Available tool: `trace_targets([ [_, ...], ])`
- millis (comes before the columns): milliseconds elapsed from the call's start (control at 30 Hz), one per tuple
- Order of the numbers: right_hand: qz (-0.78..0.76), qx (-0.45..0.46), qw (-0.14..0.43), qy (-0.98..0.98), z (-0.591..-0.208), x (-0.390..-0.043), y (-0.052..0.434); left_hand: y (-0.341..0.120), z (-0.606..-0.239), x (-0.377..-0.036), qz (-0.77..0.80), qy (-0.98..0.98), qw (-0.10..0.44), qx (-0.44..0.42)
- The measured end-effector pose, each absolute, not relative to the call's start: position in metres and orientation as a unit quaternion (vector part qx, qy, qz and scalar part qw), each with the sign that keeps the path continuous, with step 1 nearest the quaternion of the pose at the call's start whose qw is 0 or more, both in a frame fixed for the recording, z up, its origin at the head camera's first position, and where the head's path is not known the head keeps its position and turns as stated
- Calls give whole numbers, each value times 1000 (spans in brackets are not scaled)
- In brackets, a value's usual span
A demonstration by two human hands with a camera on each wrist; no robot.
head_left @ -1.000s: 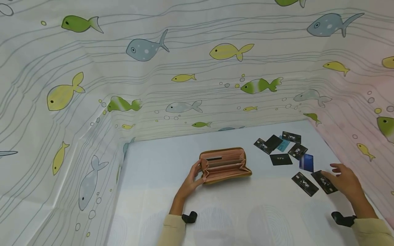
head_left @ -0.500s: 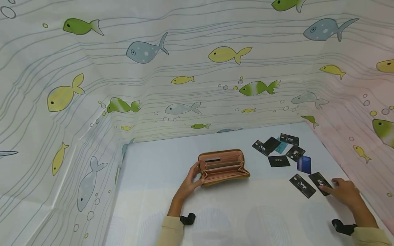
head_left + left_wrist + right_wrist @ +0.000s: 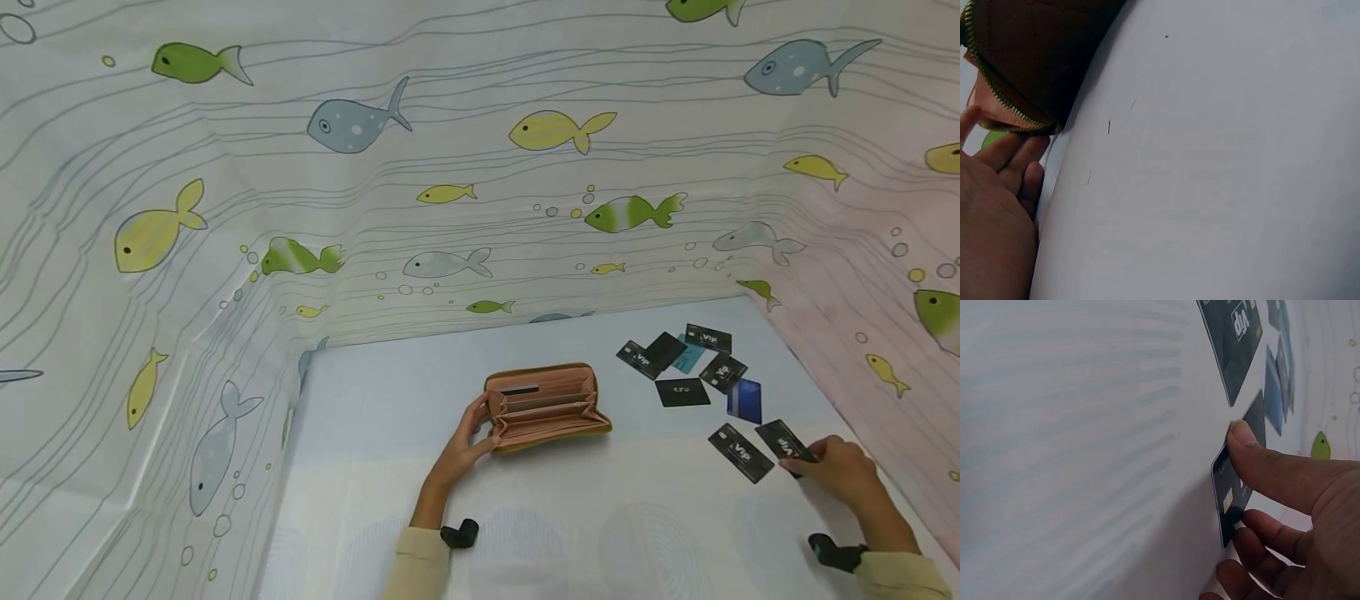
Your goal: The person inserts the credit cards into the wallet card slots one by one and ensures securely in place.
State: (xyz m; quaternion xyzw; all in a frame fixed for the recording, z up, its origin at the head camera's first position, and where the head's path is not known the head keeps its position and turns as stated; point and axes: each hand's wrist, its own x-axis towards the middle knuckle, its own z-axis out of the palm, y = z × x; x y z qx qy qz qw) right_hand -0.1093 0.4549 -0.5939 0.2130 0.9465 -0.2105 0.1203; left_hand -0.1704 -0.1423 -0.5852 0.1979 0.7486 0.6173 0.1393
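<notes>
Head view: your left hand [image 3: 463,444] reaches forward from 6 o'clock, its relaxed fingers resting against the left end of the open tan zip-around wallet with a pink lining [image 3: 547,405] at the centre of the pale table top [image 3: 390,400]. One dark card sits in the wallet's rear slot. Your right hand [image 3: 838,469], at 4 o'clock, pinches a black plastic card [image 3: 783,441]; another black VIP card [image 3: 741,452] lies just beside it.

Left wrist view: your straight fingers [image 3: 1013,159] touch the wallet's zip edge [image 3: 1007,103].

Right wrist view: your thumb [image 3: 1260,459] and curled fingers grip the black card [image 3: 1230,494], one edge lifted off the table.
</notes>
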Motion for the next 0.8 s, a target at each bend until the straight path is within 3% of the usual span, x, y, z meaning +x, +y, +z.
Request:
trace_targets([
  [267, -241, 233, 182, 924, -593, -110, 456, -143, -582, -169, 613, 752, 136, 200],
  [800, -276, 243, 154, 917, -596, -109, 452, -144, -584, -170, 610, 754, 146, 196],
])
